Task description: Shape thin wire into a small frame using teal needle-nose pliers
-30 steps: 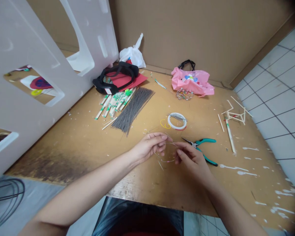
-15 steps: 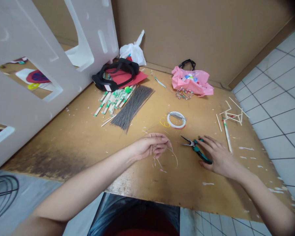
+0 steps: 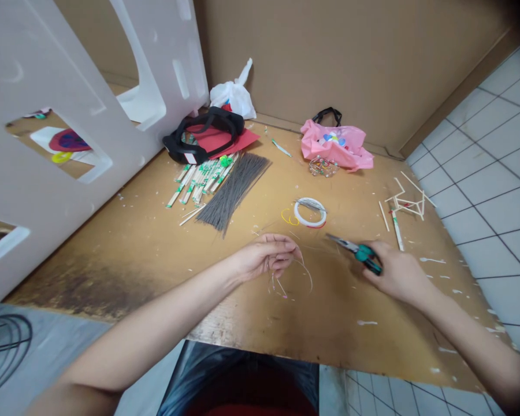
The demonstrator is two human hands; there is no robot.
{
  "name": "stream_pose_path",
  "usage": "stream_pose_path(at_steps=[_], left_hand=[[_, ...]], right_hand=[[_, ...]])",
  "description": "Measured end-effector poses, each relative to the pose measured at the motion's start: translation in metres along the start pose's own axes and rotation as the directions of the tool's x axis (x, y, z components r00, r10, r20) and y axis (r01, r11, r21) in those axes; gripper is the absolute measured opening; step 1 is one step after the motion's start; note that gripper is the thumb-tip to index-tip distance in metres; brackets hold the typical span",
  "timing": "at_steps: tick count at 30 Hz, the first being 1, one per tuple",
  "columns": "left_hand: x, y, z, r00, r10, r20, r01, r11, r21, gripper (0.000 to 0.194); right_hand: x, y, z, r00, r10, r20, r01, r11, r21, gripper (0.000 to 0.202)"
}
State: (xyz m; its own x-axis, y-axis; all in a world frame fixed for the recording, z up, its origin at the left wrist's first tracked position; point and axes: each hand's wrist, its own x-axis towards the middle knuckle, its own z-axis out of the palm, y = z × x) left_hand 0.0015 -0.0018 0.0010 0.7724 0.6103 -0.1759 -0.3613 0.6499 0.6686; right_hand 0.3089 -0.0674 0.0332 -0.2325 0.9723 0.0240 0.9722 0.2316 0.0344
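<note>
Near the middle of the table my left hand (image 3: 274,254) is closed on a thin wire (image 3: 308,276). The wire curves out to the right of the fingers, and short wire ends with a small pink bead (image 3: 285,296) hang below them. To the right, my right hand (image 3: 394,268) grips needle-nose pliers (image 3: 359,251) by their green and black handles. The jaws point left toward my left hand and appear closed; the two hands are apart. Just beyond them lies a white ring-shaped spool (image 3: 295,215) with grey wire pieces across it.
A bundle of grey wires (image 3: 234,193) and wrapped chopsticks (image 3: 195,182) lie left of centre, near a black headset strap (image 3: 173,144). A pink bag (image 3: 355,153) stands at the back, a stick frame (image 3: 409,205) at the right. A white plastic panel (image 3: 91,46) borders the left.
My right hand has picked up the pliers from the table, closing around the handles. My left hand holds the wire in nearly the same place.
</note>
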Motion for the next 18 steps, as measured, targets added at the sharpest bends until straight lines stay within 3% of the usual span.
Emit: stream_pose_path(at_steps=[2, 3, 4, 7, 12, 18], left_hand=[[0.001, 0.001, 0.000, 0.999, 0.022, -0.034, -0.021, 0.999, 0.028, 0.022], [0.001, 0.001, 0.000, 0.998, 0.032, -0.045, -0.030, 0.999, 0.044, 0.023], [0.001, 0.002, 0.000, 0.998, 0.044, -0.052, -0.040, 0.997, 0.063, 0.023], [0.000, 0.002, 0.000, 0.994, 0.081, -0.075, -0.069, 0.985, 0.160, 0.024], [-0.001, 0.000, 0.000, 0.990, 0.117, -0.079, -0.089, 0.952, 0.293, 0.024], [-0.001, -0.001, 0.002, 0.985, 0.151, -0.078, -0.116, 0.932, 0.342, 0.027]], right_hand=[[-0.005, 0.003, -0.012, 0.998, 0.053, -0.023, -0.047, 0.979, 0.197, 0.041], [-0.008, 0.002, -0.016, 1.000, 0.022, 0.005, -0.023, 0.962, 0.271, 0.041], [-0.010, 0.000, -0.020, 1.000, 0.007, 0.028, -0.014, 0.965, 0.261, 0.041], [-0.017, -0.014, -0.029, 0.999, -0.012, 0.041, 0.010, 0.999, 0.042, 0.035], [-0.023, -0.040, -0.040, 0.990, -0.123, -0.075, 0.122, 0.992, -0.025, 0.047], [-0.017, -0.057, -0.043, 0.979, -0.195, -0.067, 0.180, 0.965, -0.190, 0.042]])
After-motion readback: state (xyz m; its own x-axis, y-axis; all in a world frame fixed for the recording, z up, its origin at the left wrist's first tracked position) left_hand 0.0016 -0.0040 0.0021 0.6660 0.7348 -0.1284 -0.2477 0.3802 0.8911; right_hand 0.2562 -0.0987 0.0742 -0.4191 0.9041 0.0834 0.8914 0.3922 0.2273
